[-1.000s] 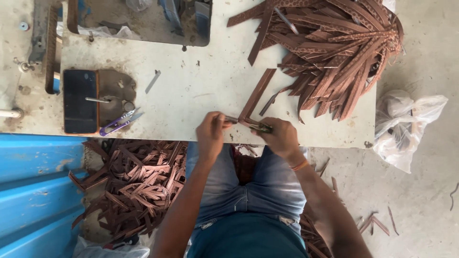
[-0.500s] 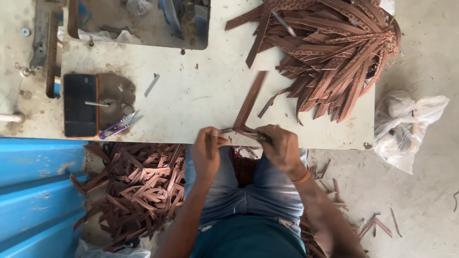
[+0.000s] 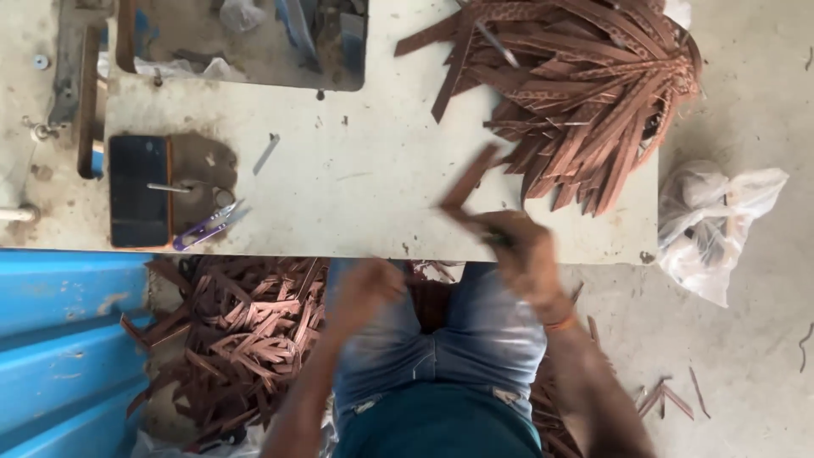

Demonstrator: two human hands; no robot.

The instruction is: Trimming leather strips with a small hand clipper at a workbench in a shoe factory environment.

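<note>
**Leather strips: one in hand, a big stack waiting, a heap on the floor**

Pale and scuffed, the work surface (image 3: pixel 356 187) fills the upper part of the head view, with bare concrete floor to its right. At the far right corner of the surface lies a large fanned pile of brown leather strips (image 3: pixel 585 93), seemingly the stock not yet handled. The right hand (image 3: pixel 517 250) is closed around one brown strip (image 3: pixel 469 185) at the near edge, the strip angling up and away over the surface. The left hand (image 3: pixel 365 293) sits below the edge, over the lap, blurred; whether it grips anything cannot be told. Left of the knees, a heap of strip pieces (image 3: pixel 237 339) covers the floor beside a blue panel (image 3: pixel 68 339), which suggests a good share is done. Purple snips (image 3: pixel 208 227) and a dark phone (image 3: pixel 140 191) rest on the surface, well apart from the hands. A white plastic bag (image 3: pixel 721 225) sits on the floor.
</note>
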